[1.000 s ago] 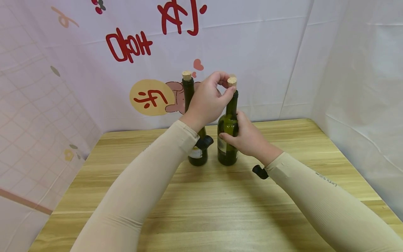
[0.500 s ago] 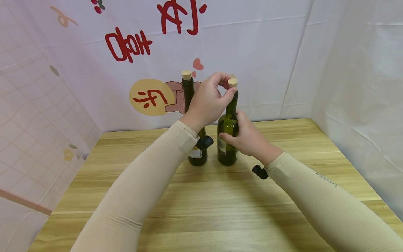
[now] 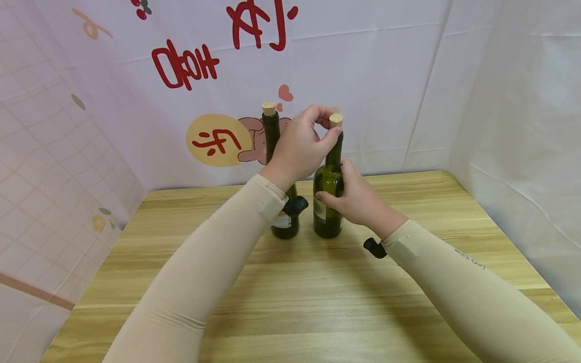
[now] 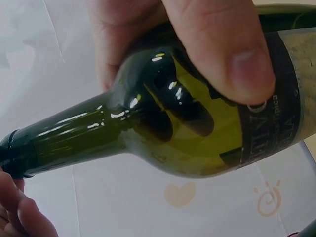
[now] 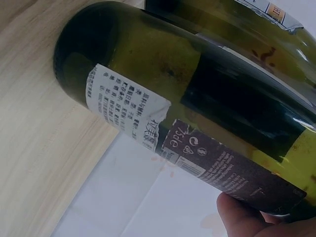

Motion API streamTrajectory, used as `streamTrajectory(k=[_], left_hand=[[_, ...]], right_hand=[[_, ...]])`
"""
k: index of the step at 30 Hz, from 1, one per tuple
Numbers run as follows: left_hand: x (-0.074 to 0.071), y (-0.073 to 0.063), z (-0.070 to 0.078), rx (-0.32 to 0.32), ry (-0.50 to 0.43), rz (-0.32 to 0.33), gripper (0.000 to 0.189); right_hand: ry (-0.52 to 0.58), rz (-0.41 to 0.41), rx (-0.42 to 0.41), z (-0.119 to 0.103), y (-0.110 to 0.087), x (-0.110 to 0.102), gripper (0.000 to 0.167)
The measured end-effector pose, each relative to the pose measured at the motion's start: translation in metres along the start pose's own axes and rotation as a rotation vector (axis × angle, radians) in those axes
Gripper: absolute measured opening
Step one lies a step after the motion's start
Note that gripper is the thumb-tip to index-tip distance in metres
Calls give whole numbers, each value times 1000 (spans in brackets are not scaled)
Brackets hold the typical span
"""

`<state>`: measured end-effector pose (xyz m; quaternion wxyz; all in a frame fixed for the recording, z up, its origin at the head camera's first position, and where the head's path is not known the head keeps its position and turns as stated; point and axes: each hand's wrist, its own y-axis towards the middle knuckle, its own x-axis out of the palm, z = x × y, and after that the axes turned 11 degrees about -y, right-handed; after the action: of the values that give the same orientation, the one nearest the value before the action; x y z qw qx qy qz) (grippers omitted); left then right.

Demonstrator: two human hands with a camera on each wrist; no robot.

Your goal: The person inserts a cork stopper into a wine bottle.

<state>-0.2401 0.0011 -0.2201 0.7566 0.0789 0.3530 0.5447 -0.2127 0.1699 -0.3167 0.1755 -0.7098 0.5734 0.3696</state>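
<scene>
A green glass wine bottle [image 3: 328,181] stands upright on the table with a cork [image 3: 336,119] at its mouth. Thumb and fingers of my left hand [image 3: 299,143] pinch that cork from its left side. My right hand [image 3: 365,200] grips the same bottle around its body, thumb across the front. In the left wrist view, the bottle's neck [image 4: 74,133] runs towards my left fingers [image 4: 34,219], and the cork is hidden. The right wrist view shows the bottle's torn white label [image 5: 126,106] and dark label [image 5: 232,170].
Just left stands a second dark green bottle [image 3: 272,133], topped by its own cork [image 3: 269,108] and partly covered by my left forearm. The wooden table [image 3: 317,297] meets a white printed cloth [image 3: 372,75] at the back and sides.
The pinched cork has shifted very slightly right and down with my left fingertips. My right hand and both bottles look unchanged.
</scene>
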Motion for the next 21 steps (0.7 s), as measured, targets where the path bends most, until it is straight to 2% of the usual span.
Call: streamTrajectory(k=[21], left_hand=[[3, 1, -2, -36, -38, 6, 25]], right_hand=[[0, -3, -9, 1, 1, 0, 70]])
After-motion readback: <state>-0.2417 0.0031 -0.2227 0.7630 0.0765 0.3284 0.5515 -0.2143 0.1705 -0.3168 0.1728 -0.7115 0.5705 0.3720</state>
